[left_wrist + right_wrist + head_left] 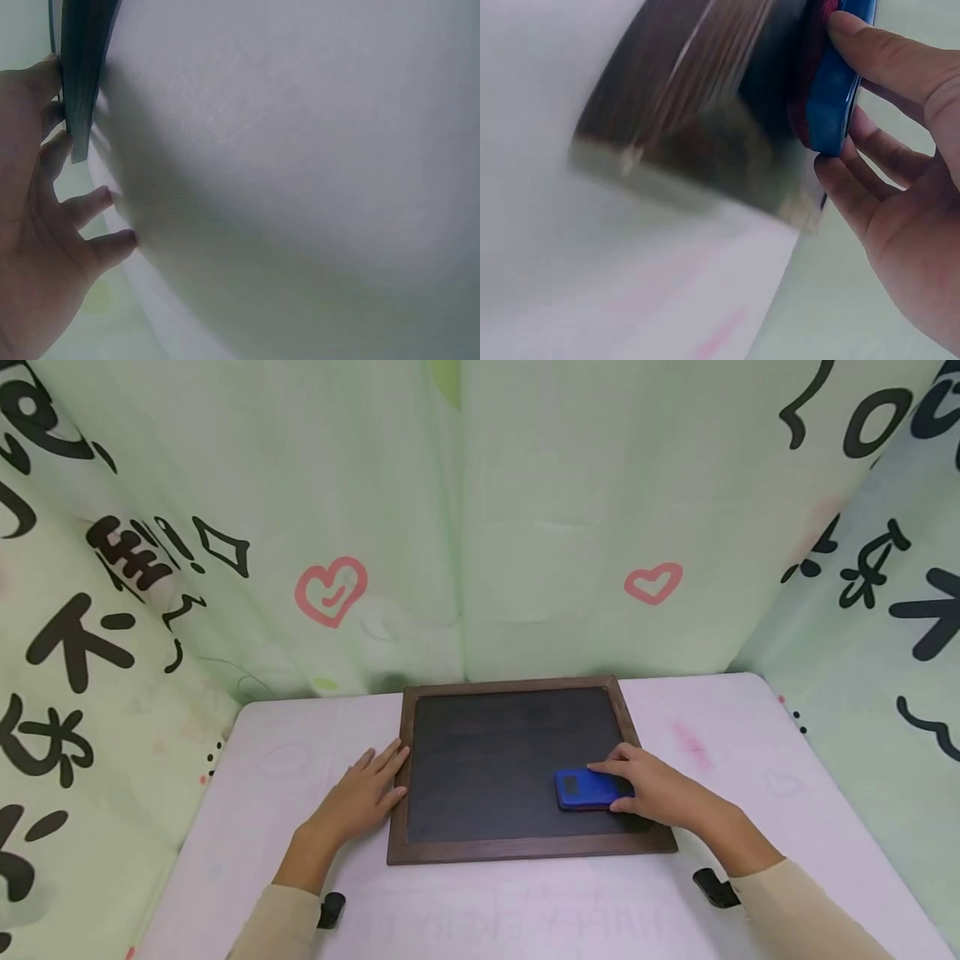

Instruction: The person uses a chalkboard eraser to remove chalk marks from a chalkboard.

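A small blackboard (502, 752) in a brown wooden frame lies on the white table. My right hand (654, 785) grips a blue chalkboard eraser (585, 789) between thumb and fingers, on the lower right of the black surface. In the right wrist view the eraser (832, 97) shows a blue shell over a dark red underside. My left hand (360, 797) lies with fingers spread at the board's left edge, its fingertips on the frame. The left wrist view shows those fingers (56, 154) against the dark frame (84, 82) and near the tabletop.
The white table (480, 910) has faint pink marks on its right side. Pale green curtains (525, 510) with black lettering and pink hearts hang behind it and on both sides. Black straps (716, 887) show by the wrists.
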Available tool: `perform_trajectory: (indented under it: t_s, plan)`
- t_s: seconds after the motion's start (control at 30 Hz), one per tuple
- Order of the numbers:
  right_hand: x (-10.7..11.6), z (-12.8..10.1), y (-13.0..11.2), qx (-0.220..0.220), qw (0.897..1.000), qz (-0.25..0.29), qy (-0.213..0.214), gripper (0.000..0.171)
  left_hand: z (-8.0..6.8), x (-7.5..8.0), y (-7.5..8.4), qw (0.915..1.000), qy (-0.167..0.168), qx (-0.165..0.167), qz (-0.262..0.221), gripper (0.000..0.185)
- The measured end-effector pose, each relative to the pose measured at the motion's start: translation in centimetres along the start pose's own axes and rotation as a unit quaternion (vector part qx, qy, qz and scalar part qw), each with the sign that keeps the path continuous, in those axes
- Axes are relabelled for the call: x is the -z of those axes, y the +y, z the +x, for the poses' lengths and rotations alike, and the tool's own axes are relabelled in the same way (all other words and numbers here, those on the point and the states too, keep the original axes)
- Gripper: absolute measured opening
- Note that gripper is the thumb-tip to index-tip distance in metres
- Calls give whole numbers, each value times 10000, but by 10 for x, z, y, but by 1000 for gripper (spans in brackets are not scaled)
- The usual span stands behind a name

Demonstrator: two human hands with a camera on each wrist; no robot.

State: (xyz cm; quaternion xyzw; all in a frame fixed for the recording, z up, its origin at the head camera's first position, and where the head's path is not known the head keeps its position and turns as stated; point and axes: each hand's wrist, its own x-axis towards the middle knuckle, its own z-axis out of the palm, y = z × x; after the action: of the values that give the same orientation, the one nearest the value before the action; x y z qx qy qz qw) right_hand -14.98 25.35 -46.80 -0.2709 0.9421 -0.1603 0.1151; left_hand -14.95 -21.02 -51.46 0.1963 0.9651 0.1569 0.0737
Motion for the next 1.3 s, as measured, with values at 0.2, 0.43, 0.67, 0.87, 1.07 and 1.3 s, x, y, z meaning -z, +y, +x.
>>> perform_trajectory:
  t_s: [0.2,0.43,0.67,0.87,1.07,1.3]
  plan:
    - [0,-11,12,-167,9998,135,35,56,1,-5,0,10000,-44,12,-48,64]
    - [-5,-18,14,-270,9994,198,46,56,0,-12,0,10000,-91,-30,-15,65]
    - [-5,-16,9,-170,9996,-11,206,57,-2,-12,-1,10000,10,-43,58,64]
    - [4,-20,7,-96,9984,-8,558,61,-3,-9,-1,10000,-13,-23,-18,64]
    - [25,-25,10,-249,9939,123,1064,63,-3,-8,-1,10000,-15,-33,-34,64]
    - [56,-33,26,-730,9820,293,1719,65,-2,-4,-1,9999,92,-57,-23,64]
